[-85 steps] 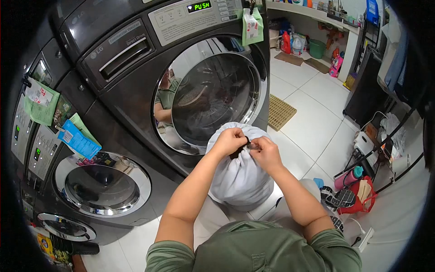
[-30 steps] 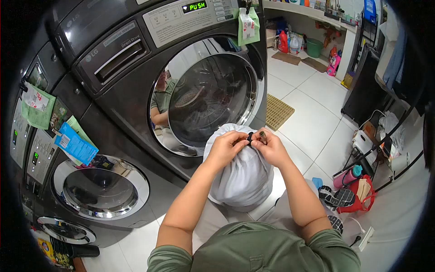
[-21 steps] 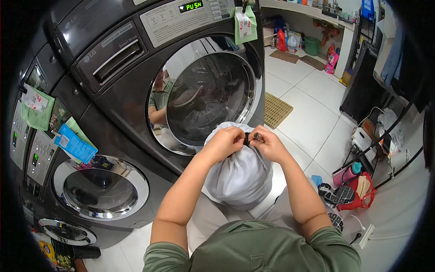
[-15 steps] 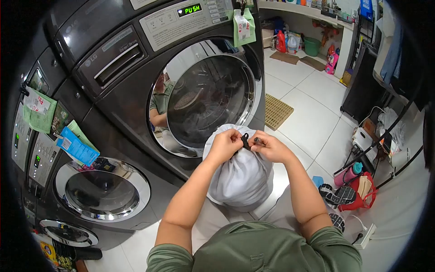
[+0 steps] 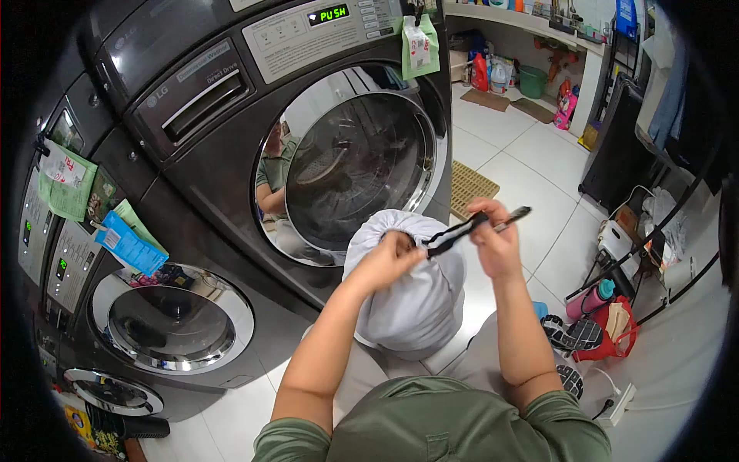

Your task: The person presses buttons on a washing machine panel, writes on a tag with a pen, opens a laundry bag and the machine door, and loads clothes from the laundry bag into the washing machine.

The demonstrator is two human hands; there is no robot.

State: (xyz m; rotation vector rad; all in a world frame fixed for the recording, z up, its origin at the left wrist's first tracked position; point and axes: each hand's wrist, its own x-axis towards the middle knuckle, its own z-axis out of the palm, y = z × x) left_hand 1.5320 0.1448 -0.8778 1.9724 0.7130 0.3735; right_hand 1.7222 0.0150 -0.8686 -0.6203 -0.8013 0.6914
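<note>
A white drawstring bag [image 5: 408, 308] stands bulging between my knees, its gathered mouth facing up. My left hand [image 5: 385, 263] is closed at the mouth of the bag, fingers curled on the cloth; its fingertips are partly hidden. A black drawstring [image 5: 454, 234] stretches from beside that hand to my right hand [image 5: 495, 242]. My right hand is raised to the right of the bag, closed on the cord. A slim, dark, pen-like stick [image 5: 514, 219] also pokes out of its fingers, slightly blurred.
A large front-loading washer [image 5: 192, 169] with its door shut stands ahead; smaller machines [image 5: 173, 319] line the left. A yellow slatted mat [image 5: 473, 189] lies on the tiles. Right of me are a red bag [image 5: 622, 327], a pink bottle [image 5: 589, 299] and cables.
My right hand has moved up and right, away from the bag, drawing the black cord out long. My left hand has stayed near the bag's mouth, turning slightly.
</note>
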